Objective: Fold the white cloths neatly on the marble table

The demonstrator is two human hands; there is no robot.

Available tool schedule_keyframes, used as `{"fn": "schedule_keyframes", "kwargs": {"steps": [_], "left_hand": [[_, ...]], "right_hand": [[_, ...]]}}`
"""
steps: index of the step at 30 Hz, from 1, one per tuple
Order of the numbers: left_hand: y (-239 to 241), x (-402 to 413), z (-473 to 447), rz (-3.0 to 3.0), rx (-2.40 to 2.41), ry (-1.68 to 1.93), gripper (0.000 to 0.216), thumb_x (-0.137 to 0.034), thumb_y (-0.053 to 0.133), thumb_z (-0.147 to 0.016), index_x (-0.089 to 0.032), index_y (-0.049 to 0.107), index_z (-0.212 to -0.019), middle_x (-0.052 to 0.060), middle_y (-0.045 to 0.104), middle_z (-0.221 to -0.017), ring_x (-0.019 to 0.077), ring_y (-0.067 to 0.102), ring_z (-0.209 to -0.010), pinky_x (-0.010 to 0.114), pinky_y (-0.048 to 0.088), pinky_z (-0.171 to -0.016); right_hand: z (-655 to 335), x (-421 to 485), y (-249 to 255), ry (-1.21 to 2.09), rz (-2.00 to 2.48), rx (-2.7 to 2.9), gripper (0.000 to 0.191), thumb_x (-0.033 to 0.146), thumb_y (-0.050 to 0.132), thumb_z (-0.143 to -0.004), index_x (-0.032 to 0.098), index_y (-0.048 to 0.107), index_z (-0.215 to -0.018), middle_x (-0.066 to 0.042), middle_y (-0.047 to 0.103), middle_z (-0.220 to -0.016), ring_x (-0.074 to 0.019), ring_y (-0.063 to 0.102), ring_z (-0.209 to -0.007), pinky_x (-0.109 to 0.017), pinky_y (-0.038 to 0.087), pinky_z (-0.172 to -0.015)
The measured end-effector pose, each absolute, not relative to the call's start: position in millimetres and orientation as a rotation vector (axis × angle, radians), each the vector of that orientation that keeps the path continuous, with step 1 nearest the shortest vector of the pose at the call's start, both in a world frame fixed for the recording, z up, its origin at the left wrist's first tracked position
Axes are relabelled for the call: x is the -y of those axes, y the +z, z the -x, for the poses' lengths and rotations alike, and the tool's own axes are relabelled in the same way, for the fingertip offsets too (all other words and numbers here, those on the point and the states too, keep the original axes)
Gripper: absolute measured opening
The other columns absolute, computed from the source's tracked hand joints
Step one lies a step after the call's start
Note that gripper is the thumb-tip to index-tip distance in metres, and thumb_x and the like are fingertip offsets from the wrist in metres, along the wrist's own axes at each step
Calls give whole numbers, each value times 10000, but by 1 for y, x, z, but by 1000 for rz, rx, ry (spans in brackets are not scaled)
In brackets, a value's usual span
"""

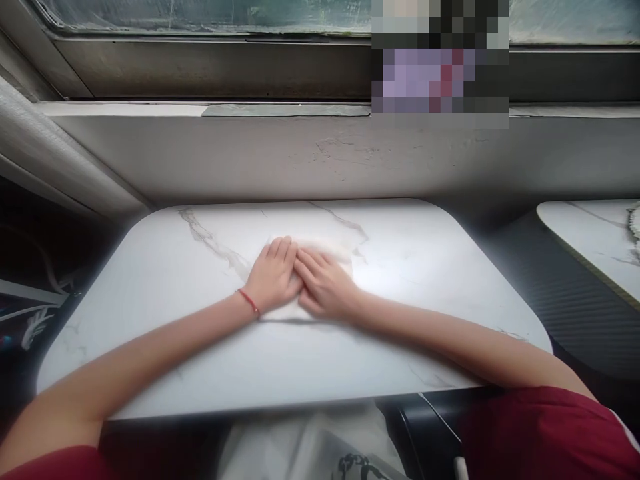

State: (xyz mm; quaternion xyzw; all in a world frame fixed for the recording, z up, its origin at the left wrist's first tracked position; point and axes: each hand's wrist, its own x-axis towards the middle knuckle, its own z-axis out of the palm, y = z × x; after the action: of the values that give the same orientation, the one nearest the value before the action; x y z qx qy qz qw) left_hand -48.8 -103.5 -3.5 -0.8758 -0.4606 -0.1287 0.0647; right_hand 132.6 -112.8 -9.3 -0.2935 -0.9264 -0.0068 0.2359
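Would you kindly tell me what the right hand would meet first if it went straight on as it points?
The left hand, most likely: the right hand slants toward it and seems to touch it, though depth is unclear.

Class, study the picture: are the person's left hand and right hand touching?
Touching. The head view shows the left hand meeting the right hand at the fingers, with no gap there.

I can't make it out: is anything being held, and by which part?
Nothing appears gripped: the left hand and right hand lie flat over the middle of a cloth on the table.
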Motion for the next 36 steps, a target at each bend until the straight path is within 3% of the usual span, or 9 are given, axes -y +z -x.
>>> {"fn": "schedule_keyframes", "kwargs": {"steps": [4, 10, 17, 28, 36], "left_hand": [[-1, 65, 33, 2638, 1402, -369, 448, -343, 471, -888, -114, 557, -1263, 206, 590, -1318, 361, 521, -1208, 479, 409, -1026], [5, 10, 9, 2598, 1466, -344, 447, -364, 449, -905, -48, 570, -1197, 249, 576, -1274, 385, 514, -1183, 497, 400, -1018], [1, -34, 6, 2586, 1489, -507, 393, -353, 488, -891, -77, 575, -1157, 222, 584, -1208, 389, 523, -1162, 501, 429, -983], [-4, -43, 14, 2623, 1507, -622, 334, -346, 513, -904, -122, 569, -1146, 178, 575, -1191, 376, 523, -1175, 502, 434, -978], [-3, -40, 13, 2594, 1533, -581, 351, -329, 500, -909, -91, 576, -1156, 201, 575, -1219, 372, 515, -1183, 476, 433, -994]], "right_hand": [[-145, 76, -15, -4, 837, 2536, 569, 218, 410, -878, 26, 473, -1409, -259, 560, -1412, -363, 484, -1348, -575, 445, -1077], [-165, 15, -22, 29, 898, 2525, 536, 254, 388, -915, 75, 506, -1406, -223, 501, -1508, -331, 435, -1419, -555, 383, -1145], [-166, -28, -18, 53, 997, 2534, 522, 274, 384, -911, 76, 537, -1370, -205, 537, -1461, -336, 474, -1332, -509, 368, -1111], [-167, -35, -14, 96, 998, 2554, 543, 261, 375, -891, 119, 517, -1396, -171, 525, -1475, -337, 454, -1334, -493, 361, -1086], [-164, -35, -15, 31, 1032, 2560, 525, 260, 374, -910, 91, 520, -1385, -179, 523, -1478, -322, 459, -1331, -466, 367, -1095]]}}
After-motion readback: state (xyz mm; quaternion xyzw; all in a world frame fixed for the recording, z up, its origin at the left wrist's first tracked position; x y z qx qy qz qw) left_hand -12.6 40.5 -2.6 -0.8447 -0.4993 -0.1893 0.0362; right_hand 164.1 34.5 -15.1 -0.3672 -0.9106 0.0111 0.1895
